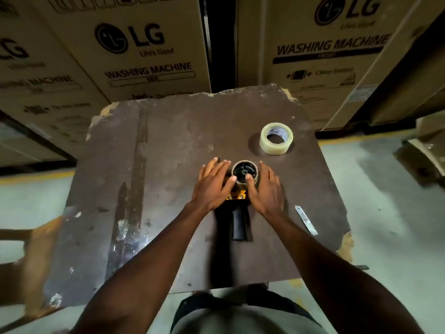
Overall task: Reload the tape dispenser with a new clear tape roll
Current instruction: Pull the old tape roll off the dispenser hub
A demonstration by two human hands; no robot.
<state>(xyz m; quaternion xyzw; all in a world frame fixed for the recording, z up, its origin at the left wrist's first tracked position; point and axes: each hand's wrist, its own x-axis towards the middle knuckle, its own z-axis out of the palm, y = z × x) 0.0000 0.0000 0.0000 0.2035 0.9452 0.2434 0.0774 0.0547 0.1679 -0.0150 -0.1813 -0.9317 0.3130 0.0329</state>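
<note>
At frame centre, a yellow-and-black handheld tape dispenser [237,208] lies on the worn brown board [168,165], carrying an empty brown cardboard core [245,175]. The left hand [213,184] and the right hand [266,189] flank it with fingers straight, both thumbs touching the core. A new clear tape roll [276,138] sits at upper right, well apart.

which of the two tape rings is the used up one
The brown cardboard core on the dispenser, between both hands, is bare. The clear tape roll lying apart at far right is full.
</note>
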